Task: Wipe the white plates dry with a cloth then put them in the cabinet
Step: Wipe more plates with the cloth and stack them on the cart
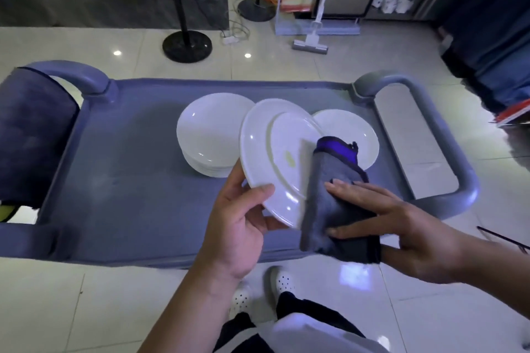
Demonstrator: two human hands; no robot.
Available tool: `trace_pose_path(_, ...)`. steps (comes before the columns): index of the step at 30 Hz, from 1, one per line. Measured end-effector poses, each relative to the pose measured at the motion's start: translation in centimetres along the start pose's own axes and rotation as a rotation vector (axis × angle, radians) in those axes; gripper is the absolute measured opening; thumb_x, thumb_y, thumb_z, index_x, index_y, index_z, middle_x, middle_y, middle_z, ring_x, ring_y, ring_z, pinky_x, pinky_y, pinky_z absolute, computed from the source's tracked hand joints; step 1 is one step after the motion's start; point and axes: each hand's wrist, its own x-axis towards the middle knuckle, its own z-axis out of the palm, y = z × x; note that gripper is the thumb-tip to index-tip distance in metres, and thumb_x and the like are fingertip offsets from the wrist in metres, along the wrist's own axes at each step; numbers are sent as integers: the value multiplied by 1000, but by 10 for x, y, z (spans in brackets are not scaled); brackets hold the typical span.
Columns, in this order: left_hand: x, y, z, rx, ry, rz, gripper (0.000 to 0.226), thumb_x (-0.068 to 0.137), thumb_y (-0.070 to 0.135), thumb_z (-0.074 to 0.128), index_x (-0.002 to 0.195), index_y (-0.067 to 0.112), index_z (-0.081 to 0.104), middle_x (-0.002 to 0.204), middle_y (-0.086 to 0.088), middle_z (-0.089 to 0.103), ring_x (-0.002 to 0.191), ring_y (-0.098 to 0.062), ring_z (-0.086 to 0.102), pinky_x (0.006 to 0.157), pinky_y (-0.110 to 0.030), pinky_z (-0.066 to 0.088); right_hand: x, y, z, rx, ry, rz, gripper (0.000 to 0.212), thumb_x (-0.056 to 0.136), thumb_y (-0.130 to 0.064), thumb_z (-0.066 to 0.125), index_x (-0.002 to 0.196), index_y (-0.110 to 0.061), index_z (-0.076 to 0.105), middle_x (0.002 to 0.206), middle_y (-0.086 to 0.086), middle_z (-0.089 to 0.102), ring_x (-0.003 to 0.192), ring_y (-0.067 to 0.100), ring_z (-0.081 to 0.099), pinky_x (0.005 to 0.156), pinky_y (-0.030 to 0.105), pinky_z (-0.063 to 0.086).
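A person is standing at a grey cart [120, 180] and holding a white plate [275, 157] above its top tray. The left hand [243, 221] is gripping the plate at its lower left rim, with the thumb lying over the upturned side and the other fingers hidden beneath it, so this grip is clamped on the plate. The plate is tilting, with its base ring and a small yellowish mark facing the camera.

The right hand [401, 226] is pressing a grey cloth [335, 203] with a blue edge against the right part of the plate. Its fingers are lying fairly straight over the cloth, and the thumb is pressing the cloth's lower part; whether the cloth is pinched from underneath is not something the view is showing. The cloth is covering the plate's right rim and hanging down below it.

On the cart's tray, a stack of white plates [209, 137] is sitting just left of the held plate and partly behind it. Another white plate [352, 135] is lying on the tray to the right, partly hidden by the cloth.

Beyond the cart, a mop [311, 40] is resting on the tiled floor [86, 46], near a black round stand base [187, 46]. The person's white shoes [282, 281] are showing below the cart.
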Motion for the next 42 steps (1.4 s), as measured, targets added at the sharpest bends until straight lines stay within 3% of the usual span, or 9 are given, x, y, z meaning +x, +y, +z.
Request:
trace_pose_path(3, 0, 8, -20, -37, 8, 33, 47, 83, 7, 54, 122, 29, 70, 118, -6, 70, 105, -24, 66, 65, -44, 63, -10, 11, 15, 129, 103, 237, 61, 80, 1, 68, 126, -39, 69, 158, -16, 38, 146, 8, 37, 112, 20, 34)
trace_pose_path(9, -7, 27, -59, -14, -50, 63, 50, 79, 7, 63, 119, 36, 73, 118, 0, 73, 107, -21, 70, 68, -42, 64, 8, 5, 17, 777, 791, 973, 15, 93, -10, 65, 90, -20, 77, 97, 8, 77, 98, 39, 68, 73, 46, 57)
trace_pose_path(12, -12, 25, -62, -10, -50, 19, 49, 74, 16, 67, 118, 35, 74, 115, -2, 74, 104, -22, 71, 65, -45, 64, 40, -31, 2, 619, 827, 700, 20, 92, -13, 68, 83, -28, 78, 81, -5, 75, 89, 25, 70, 73, 28, 58)
trace_pose_path(14, -16, 21, -60, -31, -58, -23, 48, 72, 17, 68, 117, 34, 75, 114, -3, 74, 99, -23, 72, 60, -43, 63, 60, -62, -8, 293, 647, 304, 30, 89, -11, 67, 102, -36, 76, 120, -10, 72, 115, 9, 64, 97, 18, 47)
trace_pose_path(18, -29, 21, -65, -59, -112, -55, 51, 70, 14, 67, 120, 25, 75, 114, -11, 73, 97, -28, 68, 68, -39, 61, 86, -78, -1, -115, 134, -103, 48, 78, 1, 62, 123, -16, 70, 155, 14, 41, 150, 30, 30, 119, 58, 25)
trace_pose_path(23, -47, 33, -71, -48, -149, -66, 60, 73, 12, 64, 133, 8, 61, 116, -19, 72, 99, -30, 71, 66, -40, 63, 104, -84, -2, 20, 21, -120, 41, 93, -37, 61, 123, -10, 68, 155, 17, 40, 151, 30, 27, 119, 59, 22)
trace_pose_path(30, -75, 49, -65, -66, -132, 55, 52, 71, 2, 67, 122, 13, 65, 101, -6, 77, 87, -19, 75, 53, -33, 61, 108, -79, -15, 352, 202, 141, 50, 76, -14, 72, 119, -40, 70, 147, -22, 47, 142, -6, 34, 109, 13, 33)
trace_pose_path(37, -85, 68, -71, -99, -62, 255, 43, 77, 14, 64, 119, 20, 70, 108, -3, 75, 96, -18, 72, 60, -32, 63, 106, -95, 40, 449, 495, 281, 37, 97, -18, 65, 113, -51, 66, 135, -37, 50, 140, -12, 33, 110, 13, 31)
trace_pose_path(42, -82, 61, -67, -28, -22, 297, 45, 81, 5, 63, 124, 20, 63, 111, -7, 65, 90, -21, 58, 56, -32, 59, 109, -123, 90, 560, 654, 443, 16, 94, -34, 63, 93, -46, 73, 80, -32, 58, 80, -1, 56, 78, 40, 51)
